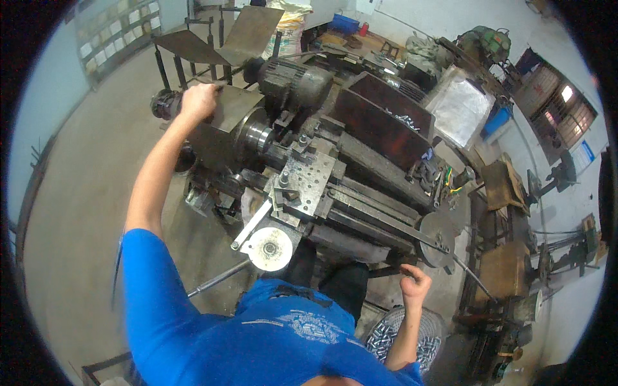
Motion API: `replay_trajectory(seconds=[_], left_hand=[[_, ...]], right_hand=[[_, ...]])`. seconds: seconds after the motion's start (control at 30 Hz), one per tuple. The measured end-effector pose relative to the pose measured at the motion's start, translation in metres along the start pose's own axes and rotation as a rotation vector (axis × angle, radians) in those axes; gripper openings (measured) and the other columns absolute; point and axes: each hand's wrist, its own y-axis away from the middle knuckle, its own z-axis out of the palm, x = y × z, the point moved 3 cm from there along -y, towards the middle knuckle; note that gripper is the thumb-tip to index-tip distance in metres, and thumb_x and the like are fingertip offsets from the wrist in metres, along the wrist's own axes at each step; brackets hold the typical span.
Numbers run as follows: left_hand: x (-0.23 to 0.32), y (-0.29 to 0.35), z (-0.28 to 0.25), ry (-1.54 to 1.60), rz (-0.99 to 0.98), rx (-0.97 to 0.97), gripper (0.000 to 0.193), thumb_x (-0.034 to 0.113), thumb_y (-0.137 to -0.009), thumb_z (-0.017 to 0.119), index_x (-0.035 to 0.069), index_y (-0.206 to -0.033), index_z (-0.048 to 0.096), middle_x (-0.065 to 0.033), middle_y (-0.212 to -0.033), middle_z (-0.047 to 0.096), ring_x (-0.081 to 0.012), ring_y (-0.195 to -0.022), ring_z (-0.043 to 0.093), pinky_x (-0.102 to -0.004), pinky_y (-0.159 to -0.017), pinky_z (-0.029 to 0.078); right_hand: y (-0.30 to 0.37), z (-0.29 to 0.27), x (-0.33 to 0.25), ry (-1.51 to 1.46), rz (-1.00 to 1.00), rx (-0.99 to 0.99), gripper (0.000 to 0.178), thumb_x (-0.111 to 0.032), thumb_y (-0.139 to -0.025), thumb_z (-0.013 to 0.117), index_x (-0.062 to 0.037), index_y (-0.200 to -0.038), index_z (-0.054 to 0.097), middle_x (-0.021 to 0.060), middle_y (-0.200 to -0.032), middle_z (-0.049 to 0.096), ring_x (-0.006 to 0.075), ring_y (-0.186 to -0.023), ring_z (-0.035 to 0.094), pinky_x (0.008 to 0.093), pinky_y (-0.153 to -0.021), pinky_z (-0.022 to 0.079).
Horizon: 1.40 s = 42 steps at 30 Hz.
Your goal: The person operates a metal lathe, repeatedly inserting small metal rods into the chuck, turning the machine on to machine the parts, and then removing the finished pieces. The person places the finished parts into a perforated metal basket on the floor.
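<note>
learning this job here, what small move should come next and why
Probably lower the right hand toward the basket of small metal pieces: it appears close by, with no piece clearly showing in its grip, while the left hand is at the left end of the lathe.

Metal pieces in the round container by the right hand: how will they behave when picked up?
These metal pieces look short and rod-like, so loose ones may roll. Their shine suggests stiff, possibly slippery surfaces. Heaped loosely, neighbours would probably shift.
</note>
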Motion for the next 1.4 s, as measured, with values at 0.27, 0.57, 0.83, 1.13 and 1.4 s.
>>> replay_trajectory(seconds=[0.27,0.57,0.83,1.13,1.4], left_hand=[[0.017,0.007,-0.045,0.148,0.145,0.150,0.021,0.021,-0.084,0.054,0.014,-0.102,0.062,-0.0171,-0.078,0.062,-0.0365,-0.074,0.060,-0.0456,-0.062,0.047],[0.010,0.054,-0.031,0.716,0.221,-0.141,0.021,0.016,-0.083,0.056,0.009,-0.102,0.063,-0.0154,-0.087,0.065,-0.0338,-0.080,0.062,-0.0393,-0.068,0.048],[0.002,0.058,-0.018,0.109,0.137,-0.010,0.030,0.024,-0.085,0.055,0.017,-0.113,0.060,-0.0151,-0.093,0.063,-0.0342,-0.084,0.060,-0.0405,-0.070,0.048],[-0.087,0.072,0.008,0.432,0.143,-0.221,0.041,0.027,-0.094,0.047,0.002,-0.126,0.049,-0.0118,-0.127,0.051,-0.0190,-0.116,0.048,-0.0319,-0.096,0.037],[-0.096,0.059,0.009,0.466,0.111,-0.253,0.046,0.034,-0.095,0.044,0.003,-0.128,0.046,-0.0131,-0.131,0.047,-0.0254,-0.121,0.045,-0.0355,-0.099,0.036]], right_hand=[[0.016,-0.012,0.016,0.015,0.115,0.062,0.036,-0.002,-0.061,0.050,0.0045,-0.092,0.066,0.0100,-0.083,0.066,0.0162,-0.077,0.062,0.0275,-0.075,0.048],[0.042,-0.042,0.043,-0.029,0.187,0.154,0.033,0.001,-0.063,0.047,0.0077,-0.090,0.065,0.0117,-0.078,0.065,0.0172,-0.073,0.062,0.0272,-0.071,0.049],[0.076,-0.071,0.065,0.192,0.334,0.326,0.020,-0.002,-0.070,0.058,0.0026,-0.086,0.068,0.0109,-0.078,0.067,0.0164,-0.074,0.063,0.0281,-0.070,0.049],[0.093,-0.113,0.047,0.340,0.403,0.428,0.028,-0.010,-0.067,0.056,0.0009,-0.090,0.067,0.0134,-0.082,0.068,0.0171,-0.078,0.064,0.0276,-0.072,0.049],[0.187,-0.134,0.142,0.646,0.693,0.253,0.027,-0.022,-0.057,0.063,-0.0064,-0.078,0.069,0.0153,-0.079,0.065,0.0305,-0.075,0.063,0.0374,-0.072,0.050]])
